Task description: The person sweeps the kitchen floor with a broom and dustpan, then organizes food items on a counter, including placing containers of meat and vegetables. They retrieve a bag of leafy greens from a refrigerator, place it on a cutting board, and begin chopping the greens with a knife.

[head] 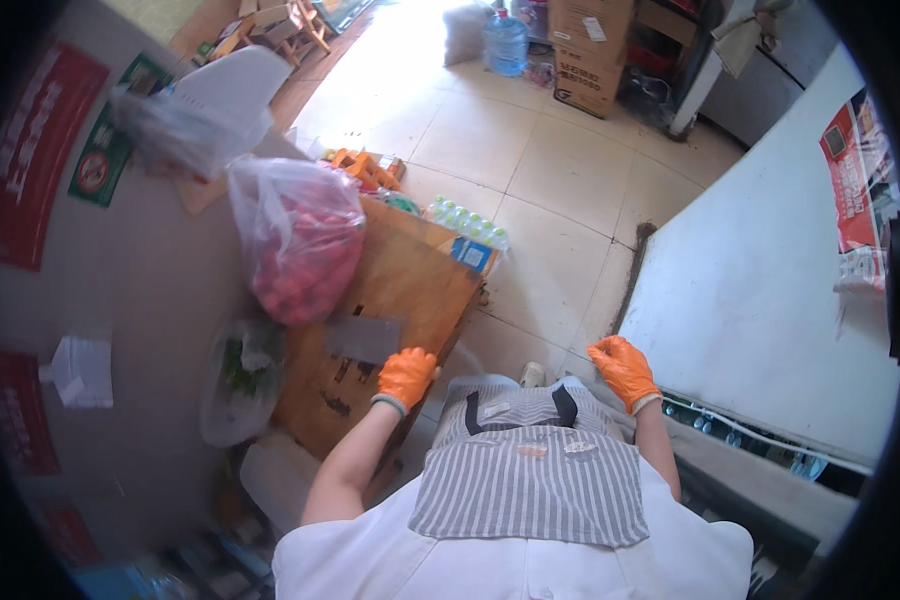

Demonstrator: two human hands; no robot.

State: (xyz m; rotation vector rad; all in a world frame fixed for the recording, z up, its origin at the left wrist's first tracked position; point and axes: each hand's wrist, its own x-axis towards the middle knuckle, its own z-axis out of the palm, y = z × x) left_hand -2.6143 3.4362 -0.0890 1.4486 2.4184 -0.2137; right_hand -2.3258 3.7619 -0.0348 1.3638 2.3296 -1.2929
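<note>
My left hand (406, 375), in an orange work glove, grips the handle of a cleaver at the near edge of a wooden table (412, 262). The cleaver's broad grey blade (364, 339) lies flat over the tabletop, and the handle's end shows past my glove. Out to the right, my right hand (624, 367) wears a matching orange glove. Its fingers are curled in beside the white panel (750, 285), and no object shows in them. A clear plastic bag of red, round produce (300, 247) stands beyond the blade.
Left of the table sits a translucent tub (244, 382) with green leaves. Bottles with green caps (465, 221) stand past the table's far end. A white cable (772, 435) runs along the right-hand panel. Cardboard boxes (589, 60) and a blue water jug (505, 45) stand farther off.
</note>
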